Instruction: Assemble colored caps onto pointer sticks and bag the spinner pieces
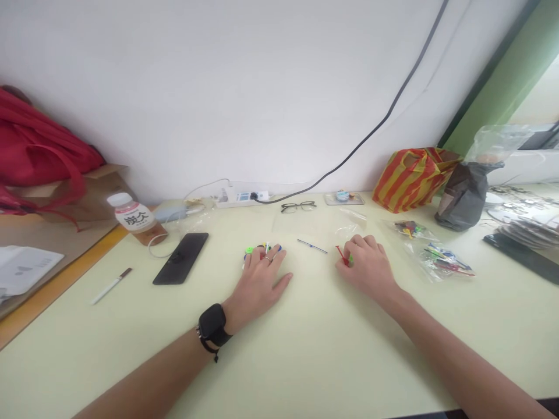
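My left hand (261,276) lies flat with its fingers stretched over a small cluster of coloured plastic pieces (249,250), green, blue and white among them. Its fingers hide most of that cluster. My right hand (365,265) is closed around small plastic pieces; a thin red stick-like piece (341,254) pokes out at its left side, and a bit of green shows between the fingers. Between both hands a thin blue-and-clear pen (312,246) rests on the pale table (301,349).
Beyond the hands are eyeglasses (299,207) and a power strip (242,196). A black phone (180,258), a bottle (137,219) and a white pen (111,286) are at left. Two clear bags of coloured pieces (441,260) and a striped bag (410,177) are at right.
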`<state>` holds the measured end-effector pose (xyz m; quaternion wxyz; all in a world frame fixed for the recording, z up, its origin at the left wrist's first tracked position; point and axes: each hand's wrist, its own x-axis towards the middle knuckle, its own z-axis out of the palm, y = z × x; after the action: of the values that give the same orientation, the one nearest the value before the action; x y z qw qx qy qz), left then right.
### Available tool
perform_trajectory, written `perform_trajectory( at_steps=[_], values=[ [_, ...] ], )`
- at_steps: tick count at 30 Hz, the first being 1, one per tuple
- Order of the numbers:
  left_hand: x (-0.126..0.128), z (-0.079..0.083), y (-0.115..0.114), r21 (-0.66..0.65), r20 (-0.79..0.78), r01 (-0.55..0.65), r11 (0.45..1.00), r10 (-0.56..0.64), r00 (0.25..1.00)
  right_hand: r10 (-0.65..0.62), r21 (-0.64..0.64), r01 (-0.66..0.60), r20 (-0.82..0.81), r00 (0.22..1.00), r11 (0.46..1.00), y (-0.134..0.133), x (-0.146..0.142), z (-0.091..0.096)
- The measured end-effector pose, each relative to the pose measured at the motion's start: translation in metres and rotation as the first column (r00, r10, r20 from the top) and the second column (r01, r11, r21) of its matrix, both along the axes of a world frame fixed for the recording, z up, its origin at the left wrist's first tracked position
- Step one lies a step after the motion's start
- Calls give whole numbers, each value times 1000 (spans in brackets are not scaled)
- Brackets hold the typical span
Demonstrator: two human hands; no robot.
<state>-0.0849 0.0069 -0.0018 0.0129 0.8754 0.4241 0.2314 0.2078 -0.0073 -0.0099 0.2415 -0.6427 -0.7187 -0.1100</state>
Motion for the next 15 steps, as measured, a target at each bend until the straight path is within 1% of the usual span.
perform_trajectory(
  at_steps=[2, 4, 6, 8, 9, 11, 15],
  values=[
    [0, 1, -1, -12, 27, 18, 1000, -18, 999, -34, 28, 34, 15, 999, 999, 2, 5, 0],
    [2, 3, -2, -22, 61, 73, 997, -72, 996, -13, 42, 13, 7, 1000, 999, 3, 5, 2],
    [4, 6, -5, -36, 90, 178, 983, -175, 981, 98, 37, -96, -36, 995, 995, 1, 0, 3],
    [7, 9, -9, -54, 100, 282, 958, -275, 956, 246, 13, -246, -93, 965, 969, -3, -11, 4],
    [8, 10, -11, -61, 99, 312, 948, -305, 947, 304, -5, -306, -113, 946, 952, -6, -17, 3],
    [10, 11, -14, -73, 92, 324, 943, -317, 944, 362, -49, -370, -124, 924, 928, -11, -28, 2],
    [11, 11, -15, -86, 92, 292, 952, -285, 954, 382, -128, -399, -138, 914, 908, -16, -36, -2]
  ],
)
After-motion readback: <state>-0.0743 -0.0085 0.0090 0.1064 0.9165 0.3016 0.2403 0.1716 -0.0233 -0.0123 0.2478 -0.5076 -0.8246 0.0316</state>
